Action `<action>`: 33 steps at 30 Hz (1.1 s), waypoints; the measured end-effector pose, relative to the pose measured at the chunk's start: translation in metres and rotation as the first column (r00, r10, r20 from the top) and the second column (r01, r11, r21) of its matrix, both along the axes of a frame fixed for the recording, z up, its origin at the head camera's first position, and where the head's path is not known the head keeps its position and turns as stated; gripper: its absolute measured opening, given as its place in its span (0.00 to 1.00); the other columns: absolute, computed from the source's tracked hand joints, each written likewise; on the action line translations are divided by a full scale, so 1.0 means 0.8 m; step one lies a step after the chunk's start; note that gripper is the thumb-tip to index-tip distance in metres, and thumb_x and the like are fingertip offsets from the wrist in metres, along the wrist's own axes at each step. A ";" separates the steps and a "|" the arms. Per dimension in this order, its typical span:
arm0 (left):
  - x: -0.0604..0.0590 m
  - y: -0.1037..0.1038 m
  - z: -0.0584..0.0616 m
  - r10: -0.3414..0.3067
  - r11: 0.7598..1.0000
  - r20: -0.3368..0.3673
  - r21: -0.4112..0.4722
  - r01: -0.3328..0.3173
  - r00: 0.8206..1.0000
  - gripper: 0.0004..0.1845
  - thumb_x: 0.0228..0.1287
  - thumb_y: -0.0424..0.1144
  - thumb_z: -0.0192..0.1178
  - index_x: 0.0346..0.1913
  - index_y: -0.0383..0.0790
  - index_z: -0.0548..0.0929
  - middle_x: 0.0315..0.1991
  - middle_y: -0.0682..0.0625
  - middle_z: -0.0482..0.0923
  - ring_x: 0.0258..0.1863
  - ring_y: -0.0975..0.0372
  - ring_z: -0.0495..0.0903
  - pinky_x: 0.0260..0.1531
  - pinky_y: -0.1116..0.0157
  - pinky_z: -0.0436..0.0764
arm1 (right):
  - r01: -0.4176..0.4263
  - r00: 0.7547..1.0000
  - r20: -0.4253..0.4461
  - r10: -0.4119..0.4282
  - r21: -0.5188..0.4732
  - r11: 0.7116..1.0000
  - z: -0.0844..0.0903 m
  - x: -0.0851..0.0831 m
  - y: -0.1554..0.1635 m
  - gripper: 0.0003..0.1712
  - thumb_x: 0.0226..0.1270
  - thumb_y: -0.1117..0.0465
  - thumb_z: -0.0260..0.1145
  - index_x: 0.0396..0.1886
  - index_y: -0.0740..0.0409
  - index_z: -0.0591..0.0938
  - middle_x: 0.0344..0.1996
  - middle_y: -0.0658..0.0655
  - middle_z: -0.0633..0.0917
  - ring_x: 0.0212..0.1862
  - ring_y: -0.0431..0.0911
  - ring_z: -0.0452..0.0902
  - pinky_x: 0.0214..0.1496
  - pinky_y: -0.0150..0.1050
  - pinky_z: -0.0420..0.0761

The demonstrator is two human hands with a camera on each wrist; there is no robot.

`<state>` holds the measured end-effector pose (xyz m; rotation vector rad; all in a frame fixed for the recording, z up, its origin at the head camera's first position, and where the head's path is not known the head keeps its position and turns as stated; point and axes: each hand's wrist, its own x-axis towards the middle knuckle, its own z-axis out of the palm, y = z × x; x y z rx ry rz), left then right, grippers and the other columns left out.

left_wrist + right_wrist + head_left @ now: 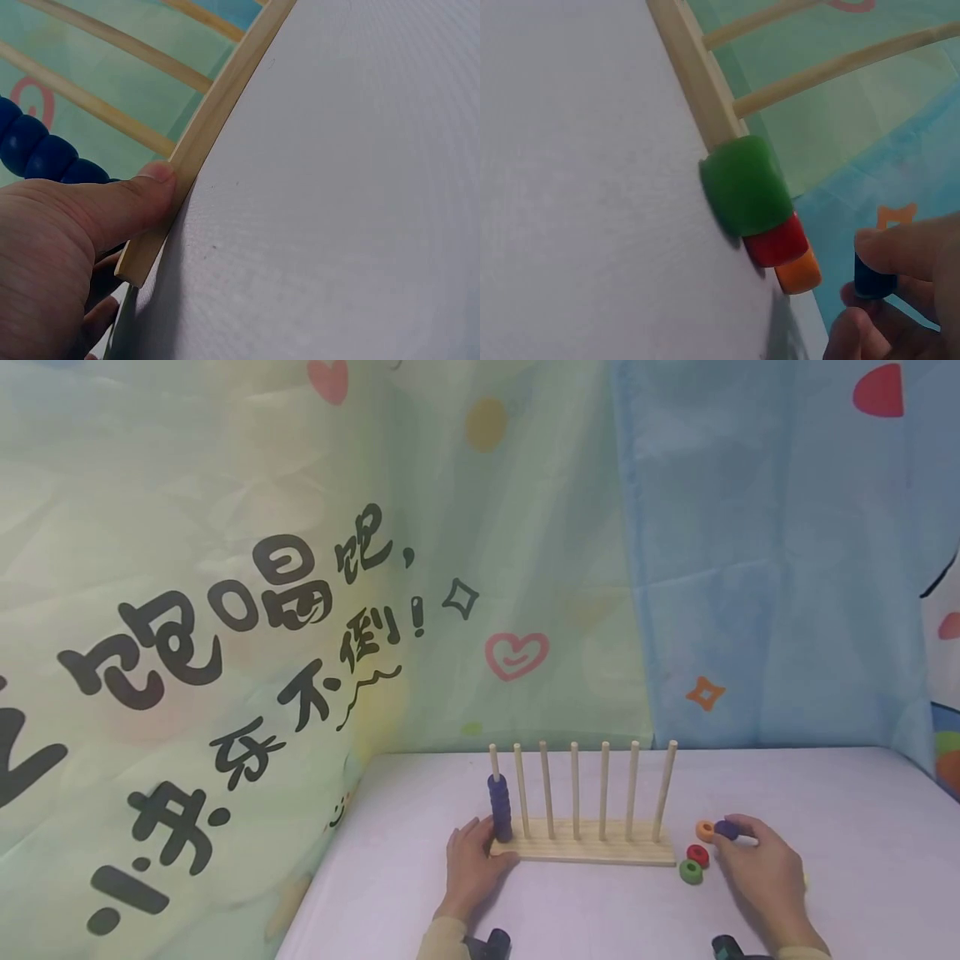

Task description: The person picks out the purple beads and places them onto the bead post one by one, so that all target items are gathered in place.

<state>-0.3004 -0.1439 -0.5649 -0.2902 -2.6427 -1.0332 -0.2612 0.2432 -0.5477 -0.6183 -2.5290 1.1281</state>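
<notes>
Right hand (761, 868) pinches a dark blue ring (726, 829) between thumb and fingertips, just off the white table (847, 827). Orange ring (705, 831) touches it at 9 o'clock; red ring (697, 855) at 7 o'clock; green ring (691, 872) below the red, near the rack's right end. Left hand (474, 864) grips the left end of the wooden peg rack (592, 852), thumb (127, 202) pressed on the base edge, fingers curled underneath. Rack has 7 upright pegs; the leftmost carries a stack of blue rings (499, 810), at 12 o'clock from the left hand. Patterned cloth backdrop (300, 568) behind.
</notes>
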 end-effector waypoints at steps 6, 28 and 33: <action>0.000 0.001 0.000 0.001 1.000 0.004 0.006 -0.001 1.000 0.28 0.48 0.47 0.72 0.56 0.47 0.82 0.58 0.49 0.81 0.65 0.46 0.69 0.70 0.41 0.52 | -0.056 0.996 0.069 0.060 -0.058 0.997 0.010 0.003 -0.003 0.35 0.66 0.47 0.65 0.63 0.65 0.71 0.60 0.73 0.75 0.58 0.67 0.69 0.56 0.69 0.69; -0.001 0.001 -0.002 -0.001 1.000 -0.011 0.008 0.001 1.000 0.28 0.48 0.47 0.72 0.56 0.47 0.82 0.57 0.50 0.81 0.65 0.46 0.70 0.70 0.41 0.53 | -0.296 0.955 0.027 0.295 0.004 0.955 0.031 0.009 -0.052 0.29 0.60 0.48 0.70 0.53 0.64 0.78 0.49 0.69 0.83 0.40 0.55 0.79 0.32 0.42 0.80; -0.001 0.001 -0.002 0.003 1.000 -0.009 0.003 -0.003 1.000 0.28 0.48 0.47 0.72 0.56 0.48 0.82 0.58 0.51 0.81 0.65 0.46 0.70 0.69 0.40 0.53 | -0.318 0.947 0.039 0.319 -0.035 0.947 0.034 0.010 -0.061 0.29 0.59 0.50 0.71 0.53 0.64 0.77 0.48 0.68 0.82 0.29 0.44 0.76 0.23 0.36 0.76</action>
